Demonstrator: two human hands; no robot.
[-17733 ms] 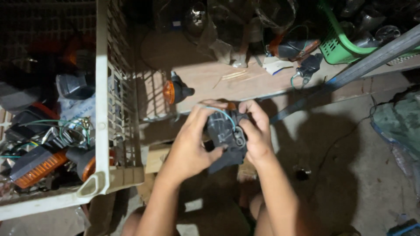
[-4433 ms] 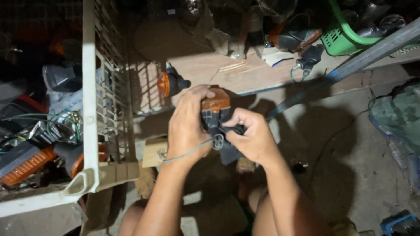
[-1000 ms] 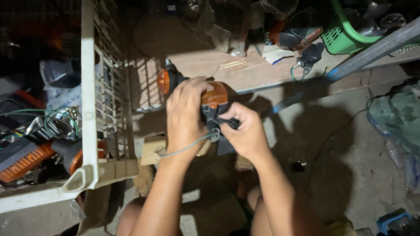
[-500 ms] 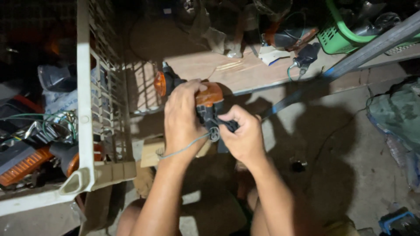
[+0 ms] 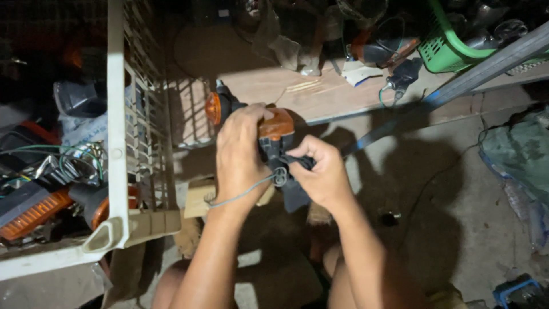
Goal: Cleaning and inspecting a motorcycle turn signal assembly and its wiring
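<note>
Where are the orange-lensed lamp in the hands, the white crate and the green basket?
orange-lensed lamp [image 5: 276, 123], head view, on its orange lens above the fingers.
white crate [image 5: 116, 114], head view, on its upright white corner post.
green basket [image 5: 443, 51], head view, on its green mesh side wall.

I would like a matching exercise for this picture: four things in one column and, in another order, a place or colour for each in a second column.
Things:
1. orange-lensed lamp
2. white crate
3. green basket
4. grey wire

Places:
A. top right, behind the metal bar
B. trails from the lamp's black base, under the left hand
C. held between the left hand and the right hand
D. at the left, full of parts

Pairs: 1-C, 2-D, 3-A, 4-B
</note>
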